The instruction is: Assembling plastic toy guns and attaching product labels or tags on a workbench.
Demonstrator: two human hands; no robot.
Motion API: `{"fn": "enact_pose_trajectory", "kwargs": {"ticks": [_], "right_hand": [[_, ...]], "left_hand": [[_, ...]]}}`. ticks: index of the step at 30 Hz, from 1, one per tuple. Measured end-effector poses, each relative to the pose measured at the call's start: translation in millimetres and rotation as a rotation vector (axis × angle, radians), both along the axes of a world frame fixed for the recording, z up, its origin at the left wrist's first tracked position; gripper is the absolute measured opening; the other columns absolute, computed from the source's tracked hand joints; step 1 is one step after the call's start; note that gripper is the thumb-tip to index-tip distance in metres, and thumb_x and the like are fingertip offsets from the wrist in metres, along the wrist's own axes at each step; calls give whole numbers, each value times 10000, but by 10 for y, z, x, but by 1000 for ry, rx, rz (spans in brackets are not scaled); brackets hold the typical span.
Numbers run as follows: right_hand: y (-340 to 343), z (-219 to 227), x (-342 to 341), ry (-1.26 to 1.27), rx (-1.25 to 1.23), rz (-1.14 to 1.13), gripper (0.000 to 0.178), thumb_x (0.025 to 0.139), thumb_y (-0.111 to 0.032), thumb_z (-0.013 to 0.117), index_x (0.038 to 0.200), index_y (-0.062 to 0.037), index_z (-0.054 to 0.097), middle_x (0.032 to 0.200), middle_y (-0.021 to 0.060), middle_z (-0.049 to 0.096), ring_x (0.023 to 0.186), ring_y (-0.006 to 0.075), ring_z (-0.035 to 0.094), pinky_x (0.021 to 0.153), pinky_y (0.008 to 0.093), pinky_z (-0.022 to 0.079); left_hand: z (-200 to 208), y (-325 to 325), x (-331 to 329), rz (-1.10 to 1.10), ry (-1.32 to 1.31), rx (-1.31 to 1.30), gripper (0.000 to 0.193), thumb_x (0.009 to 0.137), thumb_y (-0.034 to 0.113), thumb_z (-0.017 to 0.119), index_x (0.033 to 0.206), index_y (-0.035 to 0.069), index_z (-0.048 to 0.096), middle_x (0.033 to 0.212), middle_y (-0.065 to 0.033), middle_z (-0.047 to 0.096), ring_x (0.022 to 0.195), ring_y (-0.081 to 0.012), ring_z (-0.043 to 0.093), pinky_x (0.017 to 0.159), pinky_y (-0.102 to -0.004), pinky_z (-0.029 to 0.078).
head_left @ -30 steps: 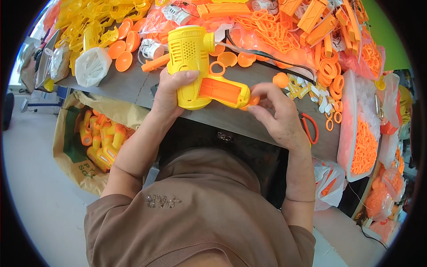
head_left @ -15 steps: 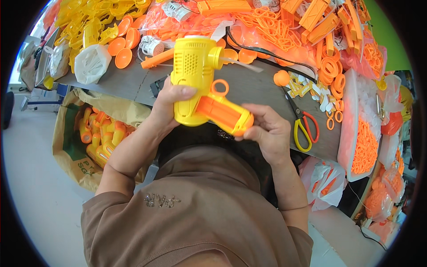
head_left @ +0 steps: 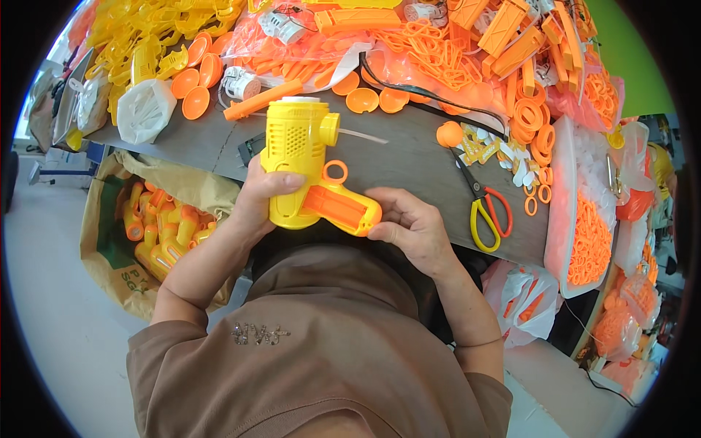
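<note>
A yellow toy gun with a perforated round body is held in front of my chest. My left hand wraps round the body, its thumb lying across the near side. The gun's handle points right, and its orange-lined hollow faces up uncovered. Fingers and thumb of my right hand pinch the handle's end. An orange ring sticks out beside the handle, and a thin clear tube runs out from the short round spout at the body's right.
The grey table bears scissors, orange cups, white motors, yellow shells and orange parts. At right stands a clear bin of small orange pieces. A paper sack with yellow-orange parts is at left.
Both hands have brought the toy gun a little nearer to my body and to the left. The grips look much the same. The whole view has shifted slightly.
</note>
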State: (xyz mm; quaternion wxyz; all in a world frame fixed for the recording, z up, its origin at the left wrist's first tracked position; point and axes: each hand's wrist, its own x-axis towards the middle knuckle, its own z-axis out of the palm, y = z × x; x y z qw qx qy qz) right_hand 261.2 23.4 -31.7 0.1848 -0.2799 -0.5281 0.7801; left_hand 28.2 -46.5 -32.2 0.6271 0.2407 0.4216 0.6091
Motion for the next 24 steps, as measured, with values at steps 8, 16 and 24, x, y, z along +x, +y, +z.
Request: {"fn": "enact_pose_trajectory", "kwargs": {"ticks": [8,16,24], "right_hand": [[170,179,-68,-214,828,-253,743,788,-412,722,1312,13,411,1160,128,562,1106,191,513,914,330,427],[211,259,-192,-222,1207,-20,419,720,-220,742,1017,21,571,1011,134,568,918,301,525,832,382,411],[90,163,-197,-111,1079,-99,355,781,-289,674,902,27,567,836,117,528,781,270,497,725,345,409]], "left_hand": [[-1,-153,167,-100,47,-49,672,617,168,736,1214,-25,497,1068,-101,615,947,-178,603,849,-315,478],[-15,-194,227,-218,129,3,700,591,182,776,1203,-22,504,1091,-103,618,966,-169,600,871,-310,466],[19,-195,180,-336,111,-26,793,553,210,820,1234,-19,484,1128,-102,601,1000,-173,591,887,-316,462]]}}
